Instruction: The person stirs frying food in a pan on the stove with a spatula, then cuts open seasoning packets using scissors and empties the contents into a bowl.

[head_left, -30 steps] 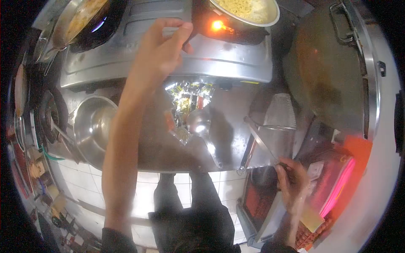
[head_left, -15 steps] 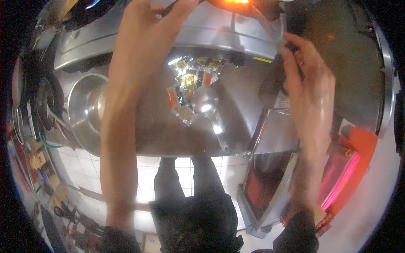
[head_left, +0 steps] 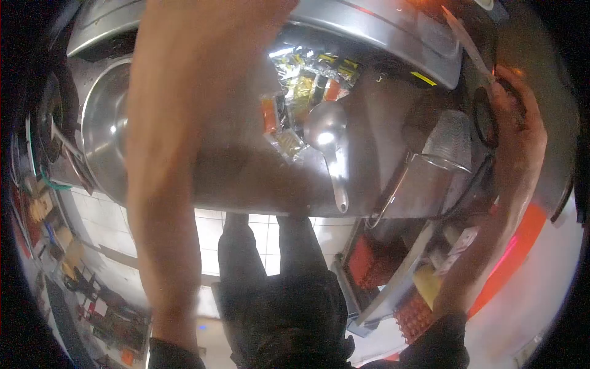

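My right hand (head_left: 519, 114) is closed at the upper right around the black handle of what looks like a pair of scissors (head_left: 468, 44). The pale blade slants up and left toward the stove edge. My left forearm (head_left: 166, 154) rises across the left of the view; the hand is cut off by the top edge. Between the arms lie a metal ladle (head_left: 326, 126), bowl toward the stove, and several small foil and clear packets (head_left: 301, 92), some orange. A mesh strainer (head_left: 448, 138) sits left of my right hand.
A steel pot (head_left: 101, 141) stands at the left, partly behind my forearm. The steel stove front (head_left: 369, 37) runs along the top, with an orange glow at its right. Below the counter edge are an open drawer or bin (head_left: 369, 258) and white floor tiles (head_left: 209, 240).
My right hand has moved right and slightly down with the scissors-like tool, uncovering the strainer. My left hand has gone up out of view. The whole view has shifted a little.
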A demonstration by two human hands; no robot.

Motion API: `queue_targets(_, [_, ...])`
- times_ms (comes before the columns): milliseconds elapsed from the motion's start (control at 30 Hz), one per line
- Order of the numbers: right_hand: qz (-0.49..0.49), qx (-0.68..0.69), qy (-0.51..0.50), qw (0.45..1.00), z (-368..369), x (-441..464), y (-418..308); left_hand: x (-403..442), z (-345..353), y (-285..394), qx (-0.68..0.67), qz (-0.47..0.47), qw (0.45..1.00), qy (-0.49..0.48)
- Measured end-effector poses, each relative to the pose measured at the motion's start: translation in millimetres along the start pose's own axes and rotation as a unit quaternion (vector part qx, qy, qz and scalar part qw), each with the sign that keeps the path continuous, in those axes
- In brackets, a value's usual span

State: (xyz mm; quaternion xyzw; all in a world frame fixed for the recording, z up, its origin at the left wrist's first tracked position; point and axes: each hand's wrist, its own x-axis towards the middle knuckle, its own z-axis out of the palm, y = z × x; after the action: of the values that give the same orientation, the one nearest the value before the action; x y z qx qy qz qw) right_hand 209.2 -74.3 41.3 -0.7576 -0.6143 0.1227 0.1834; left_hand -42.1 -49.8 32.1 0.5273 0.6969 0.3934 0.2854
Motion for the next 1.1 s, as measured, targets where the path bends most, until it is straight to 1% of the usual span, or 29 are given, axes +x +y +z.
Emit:
queue_targets(33, [0.003, -0.015, -0.007, 1.000, -1, 2, 1, 1, 1, 8, 0.048, 0.060, 0.996, 0.055])
queue_targets(67, [0.001, -0.016, -0.009, 1.000, 0, 3, 1, 7, -3, 18, 0.009, -0.038, 0.998, 0.040])
queue_targets(133, [-0.005, -0.011, -0.005, 1.000, 0, 4, -1, 10, -18, 19, -0.033, -0.135, 0.990, 0.028])
queue_targets(167, [-0.008, -0.011, -0.005, 1.000, -1, 4, 0, 7, -34, 4, -0.094, -0.089, 0.989, -0.075])
queue_targets(233, [0.001, 0.014, -0.017, 1.000, -3, 2, 6, 6, -42, -6, -0.153, -0.039, 0.972, -0.173])
queue_targets(333, [-0.011, 0.051, -0.013, 0.999, -3, -2, 13, -3, -30, -14, -0.135, -0.051, 0.985, -0.091])
queue_targets(433, [-0.011, 0.017, 0.007, 1.000, -1, -7, 15, -10, -24, -24, -0.144, -0.054, 0.986, -0.058])
queue_targets(567, [-0.001, 0.019, 0.042, 0.999, 4, -17, 12, -24, -18, -42, -0.157, -0.059, 0.986, -0.014])
queue_targets(600, [0.014, 0.009, 0.047, 0.999, 4, -22, 10, -27, -17, -45, -0.161, -0.060, 0.985, -0.006])
queue_targets(667, [0.032, -0.002, 0.055, 0.998, 2, -29, 7, -35, -15, -55, -0.183, -0.077, 0.980, -0.013])
queue_targets(733, [0.049, 0.005, 0.062, 0.997, 2, -37, 5, -41, -14, -65, -0.234, -0.101, 0.966, -0.046])
queue_targets(767, [0.053, 0.007, 0.065, 0.996, 1, -40, 8, -50, -14, -65, -0.200, -0.124, 0.971, -0.034])
queue_targets(833, [0.069, 0.062, 0.068, 0.993, -2, -48, 15, -67, -12, -69, -0.167, -0.140, 0.976, -0.025])
queue_targets(933, [0.113, 0.121, 0.059, 0.984, -7, -55, 18, -87, -12, -73, -0.145, -0.168, 0.973, -0.057])
queue_targets(1000, [0.116, 0.133, 0.066, 0.982, -9, -56, 20, -95, -12, -67, -0.086, -0.236, 0.964, -0.087])
queue_targets(1067, [0.120, 0.143, 0.070, 0.980, -12, -55, 27, -101, -11, -73, -0.099, -0.246, 0.960, -0.092])
queue_targets(1100, [0.076, 0.101, 0.084, 0.988, -12, -53, 32, -104, -9, -77, -0.114, -0.259, 0.954, -0.095])
